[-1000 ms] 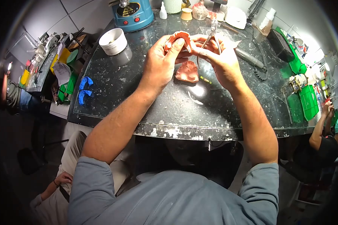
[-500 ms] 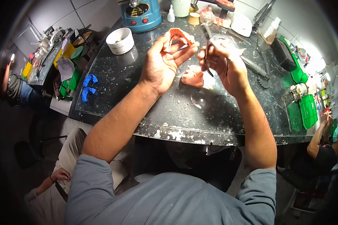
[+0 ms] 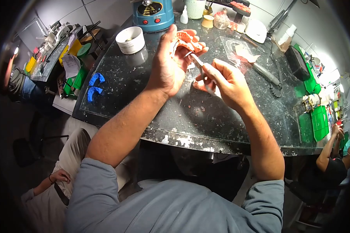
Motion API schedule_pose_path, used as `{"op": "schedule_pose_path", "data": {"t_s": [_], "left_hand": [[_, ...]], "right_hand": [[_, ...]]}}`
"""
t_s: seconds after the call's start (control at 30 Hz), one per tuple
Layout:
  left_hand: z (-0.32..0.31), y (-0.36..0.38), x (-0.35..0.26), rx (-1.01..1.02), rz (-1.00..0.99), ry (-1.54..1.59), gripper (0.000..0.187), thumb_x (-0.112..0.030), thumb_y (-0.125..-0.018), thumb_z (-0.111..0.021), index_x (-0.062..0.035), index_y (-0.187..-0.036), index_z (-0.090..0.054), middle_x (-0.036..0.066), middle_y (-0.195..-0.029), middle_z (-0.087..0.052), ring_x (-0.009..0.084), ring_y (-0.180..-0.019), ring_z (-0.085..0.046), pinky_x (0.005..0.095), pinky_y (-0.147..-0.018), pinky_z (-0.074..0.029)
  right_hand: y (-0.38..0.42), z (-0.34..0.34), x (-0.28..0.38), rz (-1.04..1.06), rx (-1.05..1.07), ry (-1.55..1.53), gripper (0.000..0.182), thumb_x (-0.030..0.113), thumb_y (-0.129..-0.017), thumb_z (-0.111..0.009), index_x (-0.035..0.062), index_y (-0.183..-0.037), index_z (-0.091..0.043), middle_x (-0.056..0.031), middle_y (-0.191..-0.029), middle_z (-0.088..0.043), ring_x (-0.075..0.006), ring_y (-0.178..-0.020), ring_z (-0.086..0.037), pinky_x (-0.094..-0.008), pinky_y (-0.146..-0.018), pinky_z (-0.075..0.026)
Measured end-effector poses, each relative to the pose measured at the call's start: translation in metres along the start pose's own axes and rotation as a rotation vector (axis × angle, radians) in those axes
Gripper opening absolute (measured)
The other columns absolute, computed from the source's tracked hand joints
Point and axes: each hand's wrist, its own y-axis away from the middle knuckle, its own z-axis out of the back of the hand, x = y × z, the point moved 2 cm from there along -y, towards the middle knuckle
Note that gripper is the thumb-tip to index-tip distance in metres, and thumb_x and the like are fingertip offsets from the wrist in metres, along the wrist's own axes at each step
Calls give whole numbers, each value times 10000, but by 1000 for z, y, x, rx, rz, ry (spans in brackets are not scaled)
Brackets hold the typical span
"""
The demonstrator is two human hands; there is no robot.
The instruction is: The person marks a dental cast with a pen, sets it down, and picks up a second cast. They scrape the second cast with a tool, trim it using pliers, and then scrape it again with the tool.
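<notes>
My left hand (image 3: 165,72) is raised above the bench, its thumb and fingers closed around a pink-orange, U-shaped dental arch piece (image 3: 186,39) with a pale edge. In my right hand (image 3: 231,85) is a slim metal hand tool (image 3: 197,60), gripped between thumb and fingers. Its tip is at the lower inner side of the arch piece; whether it touches cannot be told. A pink dental model (image 3: 199,85) lies on the bench below, partly hidden by my right hand and the tool.
On the dark, stained bench (image 3: 163,116) are a white tub (image 3: 130,40), blue U-shaped pieces (image 3: 95,86), a blue machine (image 3: 153,17), a grey corded handpiece (image 3: 266,73) and a pink sheet (image 3: 247,54). Other people sit at left (image 3: 60,176) and right (image 3: 330,163).
My right hand has turned and moved down, bringing the tool tip from pointing upward to the arch piece. My left hand has tilted the arch piece. The view has shifted slightly.
</notes>
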Motion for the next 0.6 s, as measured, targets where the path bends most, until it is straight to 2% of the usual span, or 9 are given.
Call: {"op": "schedule_pose_path", "data": {"t_s": [0.1, 0.23, 0.3, 0.4, 0.43, 0.5, 0.6], "left_hand": [[2, -2, 2, 51, -91, -165, 612, -538, -1015, -322, 15, -1081, -575, 154, -1004, -636, 249, -963, -657, 404, -936, -533], [0, -2, 1, 98, -147, -219, 581, -512, -1027, -308, 4, -1078, -571, 154, -1000, -635, 246, -972, -656, 404, -943, -529], [-2, -1, 1, 69, -175, -238, 556, -500, -1033, -299, -12, -1083, -559, 150, -1014, -628, 236, -973, -650, 396, -944, -522], [-4, 1, 3, 72, -201, -271, 566, -536, -1012, -358, -10, -1084, -553, 128, -1000, -624, 202, -927, -642, 357, -918, -514], [-5, 2, 3, 73, -200, -270, 566, -536, -1012, -358, -10, -1084, -553, 128, -1000, -624, 202, -927, -642, 357, -918, -514], [-7, 3, 2, 91, -199, -276, 563, -536, -1013, -356, -12, -1085, -549, 124, -993, -619, 198, -916, -639, 352, -914, -511], [-9, 4, 3, 86, -204, -263, 562, -535, -1013, -357, -11, -1086, -547, 121, -987, -615, 197, -916, -637, 342, -915, -505]], "right_hand": [[-1, -5, -8, 53, -52, -78, 282, 244, -1006, -539, 14, -853, -595, -37, -789, -668, -68, -690, -602, -231, -617, -476], [-1, -4, -10, 67, -75, -102, 272, 239, -1006, -536, 8, -876, -595, -59, -782, -678, -89, -692, -619, -258, -629, -489], [-1, -1, -6, 245, -157, 191, 267, 235, -1003, -538, -4, -896, -588, -88, -785, -689, -122, -695, -640, -289, -647, -503], [4, -4, -1, 230, -192, 220, 276, 240, -999, -542, -8, -884, -580, -112, -793, -696, -147, -717, -657, -301, -675, -512], [5, -3, 2, 229, -193, 221, 276, 240, -999, -542, -8, -884, -580, -112, -793, -696, -147, -717, -657, -301, -675, -512], [6, -3, 6, 108, -123, 256, 260, 230, -1017, -522, -7, -925, -580, -93, -970, -715, -78, -873, -628, -251, -793, -497], [3, -4, -1, 109, -137, 167, 266, 235, -1019, -517, -6, -926, -579, -89, -958, -712, -74, -860, -626, -252, -779, -498]]}}
